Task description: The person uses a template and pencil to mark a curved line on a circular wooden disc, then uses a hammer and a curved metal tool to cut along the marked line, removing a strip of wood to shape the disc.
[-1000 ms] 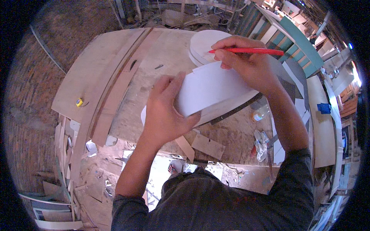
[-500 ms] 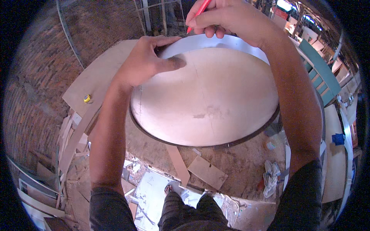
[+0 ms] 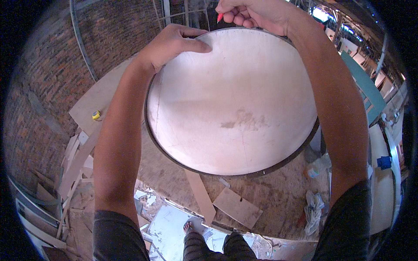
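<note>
A large round pale wooden panel with a dark rim stands over the workbench. It has brown stains below its middle and faint drawn lines across its face. My left hand grips its far left edge, thumb flat on the pale face and fingers over the rim, partly hidden. At the far edge, my right hand is closed around a red pen or pencil. Only the red tip end shows, pointing down just beyond the rim; the rest is inside the hand or out of view.
Below the panel, the brown workbench top bears a thin wood strip, a rectangular board piece and a crumpled plastic bag. A yellow tape measure lies on a board at left. A brick wall rises beyond it.
The panel's face now looks rounder and turned more toward me, and the pale strip beyond its far edge no longer shows. Both hands sit higher in view; less of the red pen or pencil shows.
</note>
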`<state>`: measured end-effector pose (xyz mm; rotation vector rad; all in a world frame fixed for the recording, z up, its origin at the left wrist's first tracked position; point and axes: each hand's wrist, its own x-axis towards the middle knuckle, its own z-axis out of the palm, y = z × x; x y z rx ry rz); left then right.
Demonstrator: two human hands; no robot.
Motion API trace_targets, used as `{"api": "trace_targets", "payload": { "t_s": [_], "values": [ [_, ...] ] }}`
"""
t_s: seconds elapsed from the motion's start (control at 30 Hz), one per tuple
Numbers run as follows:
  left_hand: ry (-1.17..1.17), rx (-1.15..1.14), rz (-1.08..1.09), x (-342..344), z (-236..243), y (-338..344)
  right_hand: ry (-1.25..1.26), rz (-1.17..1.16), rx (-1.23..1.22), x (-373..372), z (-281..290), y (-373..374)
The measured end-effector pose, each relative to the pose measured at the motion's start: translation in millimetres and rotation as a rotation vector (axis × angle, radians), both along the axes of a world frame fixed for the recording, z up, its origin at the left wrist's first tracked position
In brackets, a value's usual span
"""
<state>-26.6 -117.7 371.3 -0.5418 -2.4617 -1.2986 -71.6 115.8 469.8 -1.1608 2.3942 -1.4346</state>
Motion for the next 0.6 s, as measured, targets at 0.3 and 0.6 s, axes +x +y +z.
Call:
{"api": "trace_targets", "payload": {
  "t_s": [0.3, 0.6],
  "values": [
    [-0.028, 0.019, -0.040, -26, 0, -9, 0.061, -0.042, -0.035, -29, -13, -9],
    [-0.061, 0.025, -0.036, -38, -3, -14, 0.098, -0.034, -0.002, -42, -17, -12]
  ]
}}
